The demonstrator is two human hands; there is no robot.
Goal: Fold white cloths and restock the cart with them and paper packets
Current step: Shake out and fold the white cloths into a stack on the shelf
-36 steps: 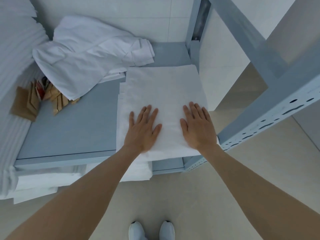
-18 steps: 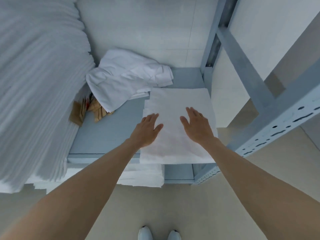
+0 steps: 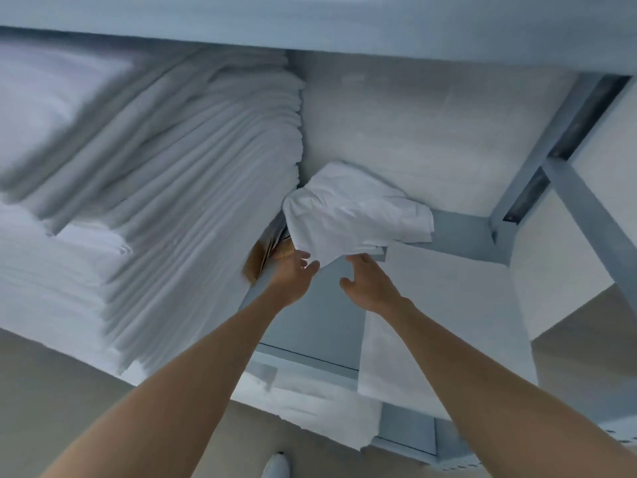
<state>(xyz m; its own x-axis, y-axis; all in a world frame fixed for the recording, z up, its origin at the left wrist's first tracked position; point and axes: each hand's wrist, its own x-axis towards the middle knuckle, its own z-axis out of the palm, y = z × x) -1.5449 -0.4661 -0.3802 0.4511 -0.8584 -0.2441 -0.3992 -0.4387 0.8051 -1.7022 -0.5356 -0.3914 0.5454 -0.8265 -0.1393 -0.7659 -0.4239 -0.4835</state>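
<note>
A crumpled white cloth (image 3: 348, 219) lies at the back of the grey cart shelf (image 3: 320, 312). My left hand (image 3: 293, 276) reaches its lower corner with loosely bent fingers that just touch the fabric. My right hand (image 3: 367, 284) is beside it, fingertips at the cloth's near edge, fingers spread. Neither hand visibly grips anything. A flat folded white cloth (image 3: 444, 305) lies on the shelf's right side. Brown paper packets (image 3: 256, 262) stand wedged at the left, partly hidden by my left hand and the crumpled cloth.
A tall stack of folded white linens (image 3: 165, 208) fills the left of the shelf. An upper shelf (image 3: 310, 19) hangs close overhead. Grey frame posts (image 3: 586, 208) stand at the right. More white cloths (image 3: 310, 401) lie on the lower shelf.
Both hands lifted off the folded cloth and moved forward and left to the crumpled cloth. The view dipped under the upper shelf and came closer.
</note>
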